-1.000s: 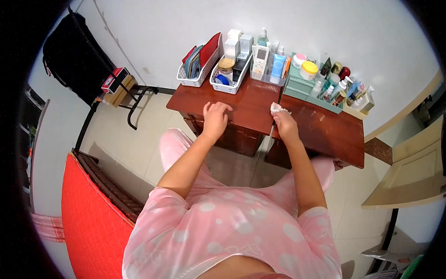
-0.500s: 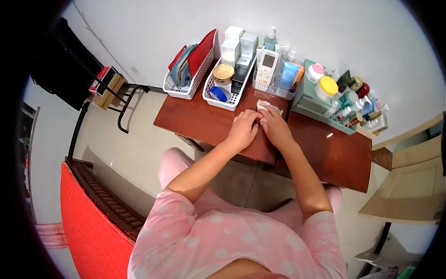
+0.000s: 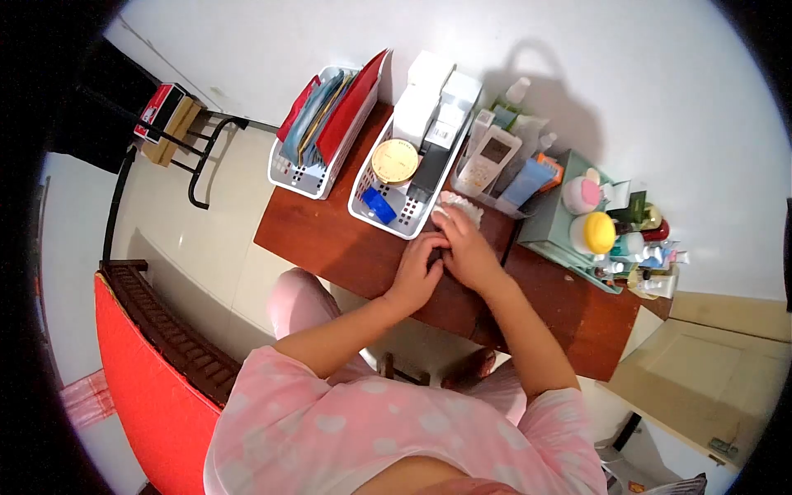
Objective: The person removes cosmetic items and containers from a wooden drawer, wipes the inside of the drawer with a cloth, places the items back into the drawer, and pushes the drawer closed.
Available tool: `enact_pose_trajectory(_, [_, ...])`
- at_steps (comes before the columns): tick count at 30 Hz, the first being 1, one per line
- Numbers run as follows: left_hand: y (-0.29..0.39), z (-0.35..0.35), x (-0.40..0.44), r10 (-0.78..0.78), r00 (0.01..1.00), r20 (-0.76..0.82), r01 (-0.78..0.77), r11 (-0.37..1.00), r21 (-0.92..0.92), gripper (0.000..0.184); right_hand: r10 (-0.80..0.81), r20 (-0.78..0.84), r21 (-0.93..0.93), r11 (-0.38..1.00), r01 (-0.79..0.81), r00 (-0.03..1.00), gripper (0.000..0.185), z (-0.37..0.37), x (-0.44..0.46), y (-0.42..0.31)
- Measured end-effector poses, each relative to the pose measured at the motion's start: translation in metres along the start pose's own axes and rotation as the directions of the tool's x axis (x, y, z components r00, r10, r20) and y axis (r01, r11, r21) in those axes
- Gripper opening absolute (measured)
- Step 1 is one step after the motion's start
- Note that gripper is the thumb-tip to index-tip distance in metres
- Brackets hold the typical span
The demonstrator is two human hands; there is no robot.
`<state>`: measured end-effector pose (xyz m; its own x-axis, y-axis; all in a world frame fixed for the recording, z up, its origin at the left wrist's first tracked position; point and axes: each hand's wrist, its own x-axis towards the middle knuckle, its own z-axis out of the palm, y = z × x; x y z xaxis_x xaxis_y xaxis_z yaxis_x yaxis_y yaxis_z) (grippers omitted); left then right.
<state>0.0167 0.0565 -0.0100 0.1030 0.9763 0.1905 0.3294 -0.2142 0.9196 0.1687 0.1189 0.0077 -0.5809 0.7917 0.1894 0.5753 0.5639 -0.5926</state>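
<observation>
My two hands meet low over the brown table, with their fingertips touching. My left hand has its fingers bent toward the right hand and its thumb below, around a dark gap. My right hand reaches up beside it, fingers curled and pressed together. What either hand holds, if anything, is hidden. Just beyond the right fingertips lies a crumpled, whitish-pink frilly cloth-like item. Nearest to the hands is a white basket with a gold-lidded jar, a blue roll-like item and several boxes.
Another white basket at left holds red and blue packets. A clear bin with a white remote control stands behind the hands. To its right, a green organizer carries a yellow-lidded jar and several bottles. A red-covered seat is at left.
The view has tilted and shifted, so the table and baskets appear rotated. Both hands stay together beside the frilly item, the left now a little lower against the right.
</observation>
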Motion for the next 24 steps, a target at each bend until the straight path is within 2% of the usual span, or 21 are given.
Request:
enact_pose_trajectory(2, [0.001, 0.001, 0.001, -0.084, 0.996, 0.004, 0.084, 0.996, 0.013, 0.038, 0.094, 0.072, -0.028, 0.995, -0.092, 0.993, 0.067, -0.01, -0.007, -0.016])
enact_pose_trajectory(4, [0.005, 0.005, 0.003, -0.11, 0.994, 0.005, 0.109, 0.991, 0.079, 0.037, 0.125, 0.077, -0.08, 0.99, -0.119, 0.989, 0.063, -0.01, -0.011, -0.017])
enact_pose_trajectory(6, [0.013, 0.01, 0.005, -0.153, 0.988, 0.008, 0.149, 0.971, 0.185, 0.037, 0.156, 0.076, -0.044, 0.987, -0.153, 0.985, 0.057, -0.016, -0.016, -0.019])
enact_pose_trajectory(9, [0.027, 0.012, 0.01, -0.316, 0.945, 0.085, 0.289, 0.928, 0.236, 0.038, 0.201, 0.076, 0.0, 0.979, -0.202, 0.977, 0.046, -0.022, -0.018, -0.018])
enact_pose_trajectory(10, [0.027, 0.016, 0.01, -0.338, 0.935, 0.107, 0.312, 0.928, 0.202, 0.038, 0.214, 0.078, 0.011, 0.976, -0.216, 0.974, 0.042, -0.025, -0.017, -0.018])
enact_pose_trajectory(13, [0.054, 0.013, 0.008, -0.38, 0.911, 0.161, 0.358, 0.922, 0.148, 0.039, 0.382, 0.256, -0.01, 0.92, -0.393, 0.888, 0.034, -0.044, -0.016, -0.029])
enact_pose_trajectory(15, [0.079, 0.006, 0.006, -0.395, 0.905, 0.16, 0.387, 0.919, 0.079, 0.039, 0.393, 0.258, 0.007, 0.913, -0.408, 0.883, 0.033, -0.062, -0.018, -0.047])
enact_pose_trajectory(17, [0.105, -0.009, 0.002, -0.403, 0.906, 0.13, 0.404, 0.915, 0.02, 0.039, 0.379, 0.227, 0.066, 0.913, -0.402, 0.897, 0.034, -0.081, -0.018, -0.071])
enact_pose_trajectory(20, [0.168, -0.047, 0.0, -0.558, 0.826, 0.073, 0.563, 0.816, -0.133, 0.041, 0.326, 0.16, 0.198, 0.914, -0.354, 0.932, 0.038, -0.116, -0.013, -0.117])
enact_pose_trajectory(23, [0.207, -0.091, -0.007, -0.554, 0.828, 0.085, 0.521, 0.704, -0.483, 0.043, 0.263, 0.155, 0.289, 0.91, -0.298, 0.952, 0.039, -0.153, 0.011, -0.184])
enact_pose_trajectory(24, [0.212, -0.103, -0.011, -0.541, 0.839, 0.058, 0.488, 0.701, -0.519, 0.044, 0.238, 0.166, 0.306, 0.91, -0.28, 0.957, 0.038, -0.163, 0.022, -0.207])
